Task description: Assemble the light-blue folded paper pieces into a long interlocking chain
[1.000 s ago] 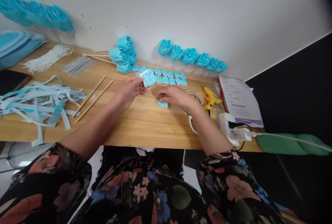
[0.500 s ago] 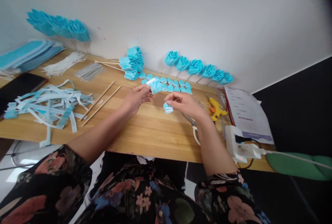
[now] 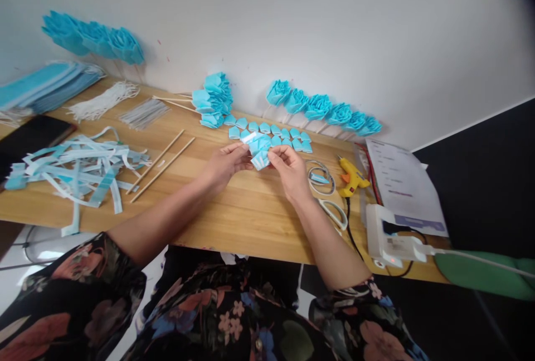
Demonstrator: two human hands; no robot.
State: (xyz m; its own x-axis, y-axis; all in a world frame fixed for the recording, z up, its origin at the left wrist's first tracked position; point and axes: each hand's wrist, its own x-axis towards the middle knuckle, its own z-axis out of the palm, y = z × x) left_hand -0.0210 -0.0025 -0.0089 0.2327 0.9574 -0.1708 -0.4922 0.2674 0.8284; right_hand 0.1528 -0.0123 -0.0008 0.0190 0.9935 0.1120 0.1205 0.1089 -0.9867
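My left hand [image 3: 229, 164] is closed, thumb and fingers pinching a light-blue fabric piece with a white strip [image 3: 249, 138] along its edge. Pinched in my right hand [image 3: 290, 170] is a small folded blue petal [image 3: 260, 161] with white strips on it. The two pieces meet or overlap between my hands; whether they touch cannot be made out. Just behind them, folded blue petals [image 3: 276, 130] lie in two rows, partly hidden by the held pieces. Blue fabric flowers [image 3: 213, 99] on sticks lie to the left of these rows.
More flowers on sticks [image 3: 317, 107] lean on the wall. At right are a tape roll [image 3: 333, 183], scissors [image 3: 343, 217], a yellow glue gun [image 3: 353, 177] with its cord, and a power strip [image 3: 378, 238]. Cut strips [image 3: 83, 166], wooden sticks [image 3: 165, 169] and a phone [image 3: 35, 135] lie left.
My right hand has moved left and slightly up, bringing the folded petal against or over the piece in my left hand. The tape roll and scissors handles are now uncovered.
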